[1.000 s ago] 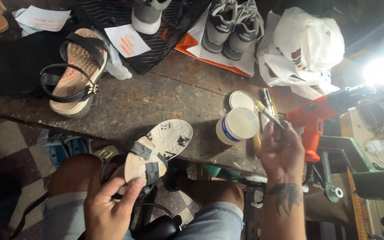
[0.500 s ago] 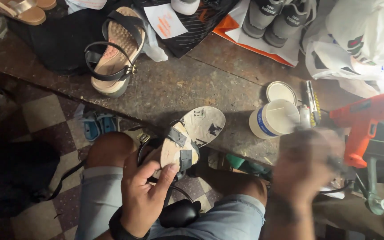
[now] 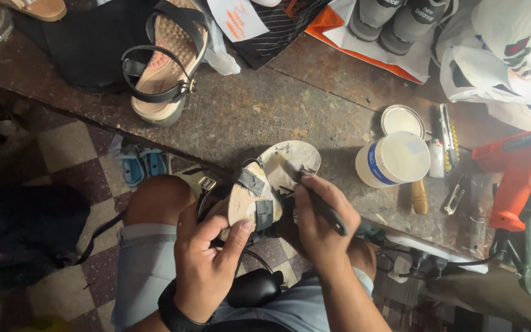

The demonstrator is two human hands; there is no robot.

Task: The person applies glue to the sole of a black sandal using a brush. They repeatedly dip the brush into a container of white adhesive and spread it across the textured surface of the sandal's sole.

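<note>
Left hand [image 3: 207, 270] is clamped around the heel end of an upturned sandal [image 3: 265, 187], thumb pressed on the pale sole, with the sandal propped over the knees at the tabletop [image 3: 265, 110] edge. Right hand [image 3: 322, 215] is closed around a dark-handled brush [image 3: 319, 203], its tip touching the sole near the toe. Just right of that sits an open white tub [image 3: 393, 158] with its lid [image 3: 402, 120] behind it. An orange power tool [image 3: 517, 172] sits further right, and a strappy wedge sandal [image 3: 164, 61] back left.
</note>
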